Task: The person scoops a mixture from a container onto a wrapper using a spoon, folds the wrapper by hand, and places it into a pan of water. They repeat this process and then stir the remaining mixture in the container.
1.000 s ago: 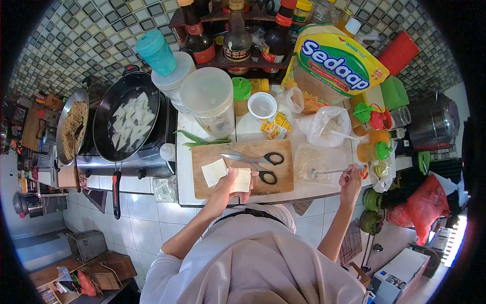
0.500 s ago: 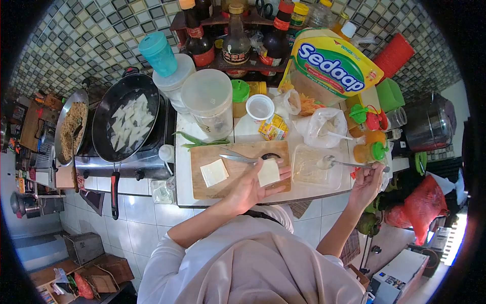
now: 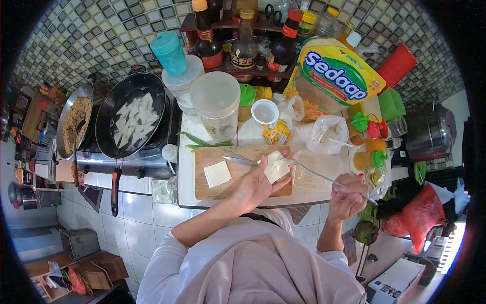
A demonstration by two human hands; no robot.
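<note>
Above the right part of the wooden board [image 3: 238,187], my left hand [image 3: 255,186] holds a square white wrapper [image 3: 274,172] on the palm and fingers. My right hand [image 3: 349,196] is closed round the handle of a long metal spoon [image 3: 324,177], whose bowl end touches the wrapper. A stack of square wrappers [image 3: 217,174] lies on the board's left half. Near it rests a knife [image 3: 240,159], its handle partly hidden behind my left hand. To the right of the board is a shallow clear plastic container [image 3: 316,175].
At left on the stove stand a black pan [image 3: 106,121] with white pieces and a pan of brown crumbly food [image 3: 76,119]. Behind the board are clear tubs [image 3: 216,106], green chillies [image 3: 200,139], a white cup [image 3: 264,111], a plastic bag [image 3: 326,134] and sauce bottles [image 3: 245,48].
My right hand has moved left and down, bringing the spoon from the plastic container to the wrapper. My left hand still holds the wrapper, now tilted. The view has shifted slightly.
</note>
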